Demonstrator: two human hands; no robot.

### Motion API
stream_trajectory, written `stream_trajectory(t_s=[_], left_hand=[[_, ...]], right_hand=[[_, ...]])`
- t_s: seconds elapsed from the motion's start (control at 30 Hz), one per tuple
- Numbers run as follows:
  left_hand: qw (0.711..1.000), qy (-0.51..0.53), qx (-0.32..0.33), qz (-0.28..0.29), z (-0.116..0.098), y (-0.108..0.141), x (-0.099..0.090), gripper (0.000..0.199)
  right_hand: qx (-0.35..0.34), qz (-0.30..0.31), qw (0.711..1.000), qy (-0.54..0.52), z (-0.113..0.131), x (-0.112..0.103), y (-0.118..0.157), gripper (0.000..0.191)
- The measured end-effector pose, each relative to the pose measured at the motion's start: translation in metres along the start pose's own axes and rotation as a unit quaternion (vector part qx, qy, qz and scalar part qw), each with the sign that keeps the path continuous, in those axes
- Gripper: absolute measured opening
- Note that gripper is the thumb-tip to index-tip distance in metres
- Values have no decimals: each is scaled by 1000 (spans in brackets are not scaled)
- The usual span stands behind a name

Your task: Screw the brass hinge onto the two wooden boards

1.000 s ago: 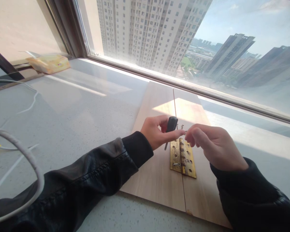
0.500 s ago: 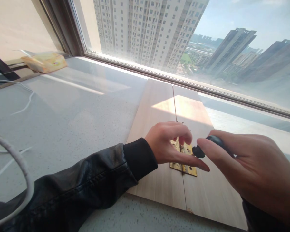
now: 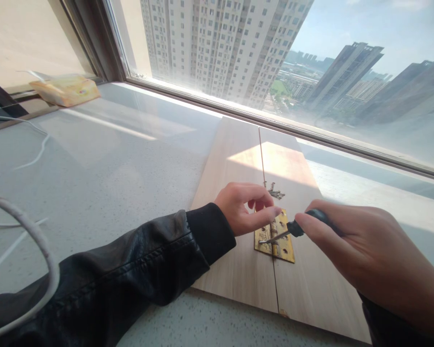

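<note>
The right hand (image 3: 365,250) has its grip closed round the screwdriver (image 3: 297,227), whose shaft slants left and down to the near left part of the brass hinge (image 3: 285,251). The hinge lies across the seam between two wooden boards (image 3: 231,274). The left hand (image 3: 244,208) curls over its far left part, grip narrow; whether it holds anything, I cannot tell. Loose screws (image 3: 276,193) lie just beyond.

The 2 arms (image 3: 130,265) reach in from the sides. The left hand (image 3: 237,209) is bent, thumb tip close to its curled fingers (image 3: 260,193). The right hand (image 3: 369,250) grips, thumb stretched forward.
</note>
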State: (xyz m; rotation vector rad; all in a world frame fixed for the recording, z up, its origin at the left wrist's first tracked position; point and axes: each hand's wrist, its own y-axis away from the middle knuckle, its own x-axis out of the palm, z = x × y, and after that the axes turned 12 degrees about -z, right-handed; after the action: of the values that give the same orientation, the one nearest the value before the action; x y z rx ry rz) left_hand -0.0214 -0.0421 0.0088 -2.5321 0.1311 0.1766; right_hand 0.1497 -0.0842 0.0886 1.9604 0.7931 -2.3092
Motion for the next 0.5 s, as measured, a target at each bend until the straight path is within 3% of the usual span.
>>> stream_trajectory(t_s=[0.2, 0.27, 0.5], left_hand=[[1000, -11, -11, -4, 1, 1, 0, 19], [1000, -18, -16, 0, 1, 1, -1, 19], [999, -31, -26, -5, 3, 2, 0, 20]], right_hand=[[-6, -31, 997, -71, -4, -1, 3, 22], [-19, -44, 994, -97, -6, -3, 6, 27], [-71, 60, 983, -158, -7, -19, 12, 23]])
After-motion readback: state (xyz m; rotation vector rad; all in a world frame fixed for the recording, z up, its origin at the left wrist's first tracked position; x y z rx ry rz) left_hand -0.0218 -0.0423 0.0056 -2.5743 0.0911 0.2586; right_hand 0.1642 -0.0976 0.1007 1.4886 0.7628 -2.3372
